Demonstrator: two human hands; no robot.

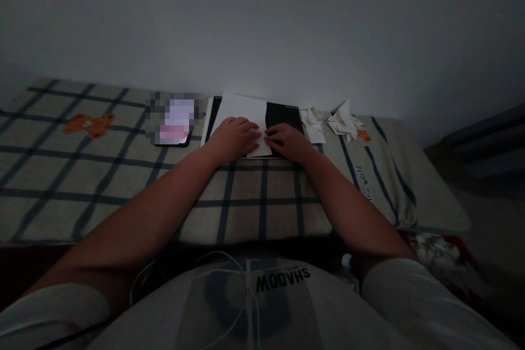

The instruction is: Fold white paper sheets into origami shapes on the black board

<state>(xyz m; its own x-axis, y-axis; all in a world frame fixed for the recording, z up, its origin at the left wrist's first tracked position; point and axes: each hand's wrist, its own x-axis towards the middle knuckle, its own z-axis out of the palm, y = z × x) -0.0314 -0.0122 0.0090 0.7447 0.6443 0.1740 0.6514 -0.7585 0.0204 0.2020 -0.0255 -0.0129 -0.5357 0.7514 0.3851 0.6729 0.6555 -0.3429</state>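
A white sheet of paper (241, 108) lies on a black board or folder (283, 114) on the checked bed cover. My left hand (232, 138) lies flat on the sheet with its fingers stretched out toward the right. My right hand (289, 141) rests beside it, fingers pressed down on the sheet's right edge where it meets the black surface. The fingertips of both hands nearly touch. Neither hand lifts anything.
A phone (174, 123) lies left of the paper. Several folded white paper pieces (332, 120) sit to the right near the wall. The checked cover (123, 175) has an orange bear print (88, 123). A white cable (246, 295) runs over my lap.
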